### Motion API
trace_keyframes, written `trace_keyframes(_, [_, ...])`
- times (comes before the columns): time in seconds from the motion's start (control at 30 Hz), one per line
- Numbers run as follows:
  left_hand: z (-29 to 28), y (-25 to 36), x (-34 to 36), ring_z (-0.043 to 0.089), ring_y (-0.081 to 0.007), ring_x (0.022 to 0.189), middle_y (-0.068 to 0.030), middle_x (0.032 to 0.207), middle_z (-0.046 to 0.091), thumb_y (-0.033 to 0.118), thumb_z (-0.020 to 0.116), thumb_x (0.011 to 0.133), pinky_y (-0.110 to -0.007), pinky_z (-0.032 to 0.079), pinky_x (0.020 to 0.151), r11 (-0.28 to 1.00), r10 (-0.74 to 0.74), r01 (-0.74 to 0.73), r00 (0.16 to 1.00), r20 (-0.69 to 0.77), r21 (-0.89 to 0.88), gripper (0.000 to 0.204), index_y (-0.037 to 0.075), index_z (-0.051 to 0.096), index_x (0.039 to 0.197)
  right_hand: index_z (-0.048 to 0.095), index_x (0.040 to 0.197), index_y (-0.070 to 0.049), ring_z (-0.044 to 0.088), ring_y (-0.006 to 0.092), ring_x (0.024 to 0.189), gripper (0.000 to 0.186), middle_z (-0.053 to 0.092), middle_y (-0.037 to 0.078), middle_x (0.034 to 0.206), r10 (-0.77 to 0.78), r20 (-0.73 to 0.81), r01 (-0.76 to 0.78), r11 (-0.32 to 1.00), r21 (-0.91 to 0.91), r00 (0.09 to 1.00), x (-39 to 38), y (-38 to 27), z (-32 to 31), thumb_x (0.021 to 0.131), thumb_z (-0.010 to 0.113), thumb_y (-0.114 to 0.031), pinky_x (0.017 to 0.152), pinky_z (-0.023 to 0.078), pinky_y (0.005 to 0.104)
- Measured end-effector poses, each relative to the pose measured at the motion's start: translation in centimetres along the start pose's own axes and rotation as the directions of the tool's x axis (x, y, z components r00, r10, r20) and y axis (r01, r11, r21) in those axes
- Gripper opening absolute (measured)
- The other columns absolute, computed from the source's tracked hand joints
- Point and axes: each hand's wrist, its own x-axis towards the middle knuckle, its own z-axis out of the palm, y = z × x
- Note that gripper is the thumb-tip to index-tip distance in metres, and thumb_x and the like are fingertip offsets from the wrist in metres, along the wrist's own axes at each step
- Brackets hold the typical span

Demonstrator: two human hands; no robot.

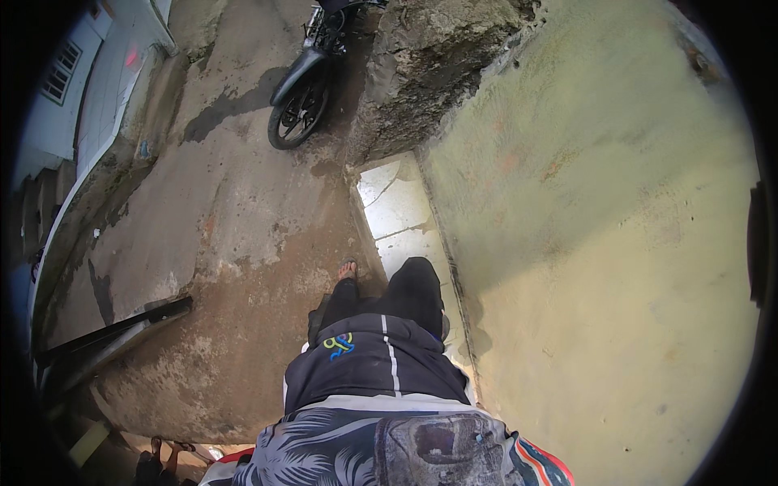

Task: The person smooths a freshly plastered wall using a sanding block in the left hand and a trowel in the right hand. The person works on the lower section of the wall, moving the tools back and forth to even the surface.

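Neither of my hands shows, and what they hold, if anything, is out of sight. My body fills the lower middle, in a patterned shirt (320, 449) with a grey patch, and black trousers (413, 292) with a white stripe. My bare foot (348, 270) rests on the brown ground, close to a strip of white tiles (397, 211). The other foot is hidden below the dark trouser leg.
A pale yellow-green wall (616, 243) rises along my right. Ahead, a motorcycle (304, 97) stands beside a rough stone block (429, 73). To the left are a dark-edged slab (121, 332) and a white building (89, 89). Another person's bare feet (166, 445) show at lower left.
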Motion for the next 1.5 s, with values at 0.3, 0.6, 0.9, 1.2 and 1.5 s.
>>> trace_keyframes(0.3, [-1.2, 0.6, -2.3, 0.076, -0.0233, 0.093, -0.0140, 0.100, 0.077, 0.016, 0.061, 0.093, -0.037, 0.057, 0.083, 0.999, -0.024, 0.026, 0.997, 0.069, -0.028, 0.035, 0.005, 0.073, 0.124, 0.069, 0.092, 0.000, 0.064, 0.0191, 0.060, 0.011, 0.070, 0.009, 0.073, 0.032, 0.006, -0.033, 0.997, 0.074, 0.999, -1.4, -2.8, -0.4, 0.090, 0.077, -0.007, 0.058, 0.050, 0.0403])
trace_keyframes(0.6, [-3.5, 0.1, -10.1, 0.076, -0.0216, 0.088, -0.0138, 0.096, 0.078, 0.013, 0.061, 0.094, -0.036, 0.058, 0.079, 0.999, 0.020, -0.008, 0.959, 0.284, -0.043, 0.032, 0.003, 0.074, 0.121, 0.070, 0.087, 0.000, 0.062, 0.0177, 0.058, 0.012, 0.070, 0.008, 0.073, -0.026, -0.009, 0.027, 0.979, 0.204, 1.000, -5.0, -5.4, -1.0, 0.092, 0.077, -0.008, 0.055, 0.049, 0.0396])
trace_keyframes(0.9, [-11.7, 6.3, -4.7, 0.076, -0.0197, 0.076, -0.0134, 0.087, 0.076, 0.009, 0.060, 0.096, -0.035, 0.058, 0.070, 0.995, 0.100, -0.101, 0.993, 0.064, 0.012, 0.027, 0.001, 0.074, 0.117, 0.071, 0.081, 0.000, 0.061, 0.0162, 0.055, 0.017, 0.070, 0.007, 0.073, -0.179, -0.057, 0.188, 0.937, 0.294, 0.982, -3.6, -8.7, -4.0, 0.094, 0.078, -0.009, 0.052, 0.048, 0.0389])
trace_keyframes(1.2, [-9.9, 15.0, 16.5, 0.070, -0.0370, 0.115, -0.0177, 0.114, 0.077, 0.020, 0.062, 0.096, -0.044, 0.056, 0.092, 0.362, 0.592, -0.857, 0.515, 0.619, 0.367, 0.032, 0.003, 0.074, 0.120, 0.072, 0.087, 0.004, 0.070, 0.0284, 0.069, 0.056, 0.068, 0.018, 0.069, -0.285, 0.106, 0.303, 0.912, -0.275, 0.953, 5.2, -7.5, 1.0, 0.092, 0.077, -0.052, 0.069, 0.053, 0.0449])
trace_keyframes(1.5, [-5.8, 22.5, 13.5, 0.070, -0.0301, 0.094, -0.0146, 0.098, 0.076, 0.019, 0.064, 0.092, -0.041, 0.053, 0.083, 0.740, 0.215, -0.606, 0.624, 0.751, 0.292, 0.028, -0.001, 0.074, 0.110, 0.056, 0.069, -0.001, 0.060, 0.0184, 0.062, 0.042, 0.055, 0.008, 0.059, -0.174, -0.038, 0.178, 0.942, 0.283, 0.984, -3.8, -13.8, -1.2, 0.095, 0.076, -0.027, 0.089, 0.055, 0.0379])
